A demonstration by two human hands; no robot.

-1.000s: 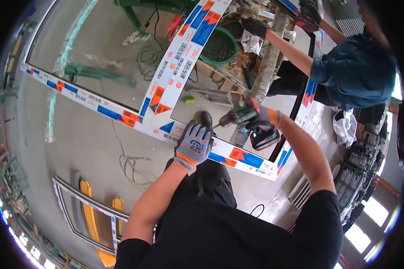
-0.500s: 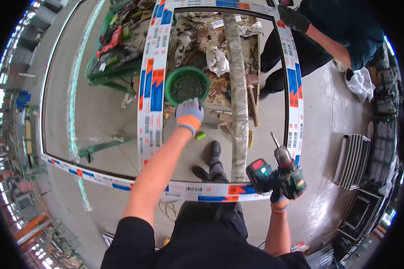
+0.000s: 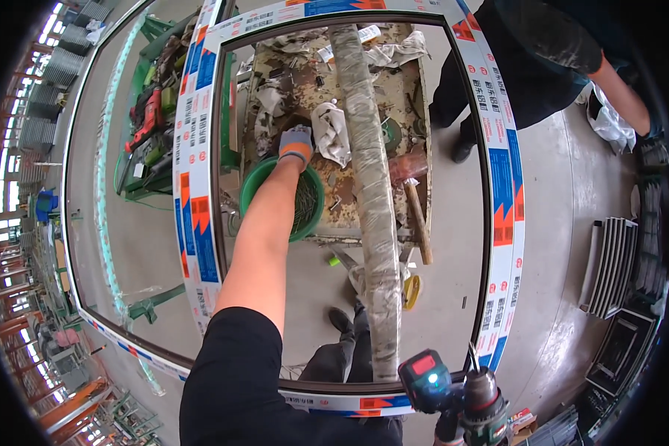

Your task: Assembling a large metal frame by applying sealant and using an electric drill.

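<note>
My left hand [image 3: 296, 143], in a grey and orange glove, reaches over a green bowl [image 3: 321, 199] of long thin screws. It is at a small dark box or pile just beyond the bowl; its fingertips are hidden. At the lower right, my right hand [image 3: 447, 431] is closed round the grip of a cordless drill [image 3: 485, 401], whose bit points away from me. Around my left arm lies a large window frame [image 3: 504, 193], covered in white, blue and orange film. A white rag [image 3: 331, 134] lies to the right of my left hand.
A film-wrapped bar [image 3: 375, 193] runs lengthwise across the opening, above a worn workbench [image 3: 342, 201]. A hammer [image 3: 418, 223] lies to its right. Power tools lie on a green stand [image 3: 137, 189] at left. At far right, another person's gloved hand [image 3: 557, 41] is near the frame.
My left hand has moved from the bowl's near edge to beyond its far side. The drill in my right hand sits lower in view. The other person's hand has shifted right.
</note>
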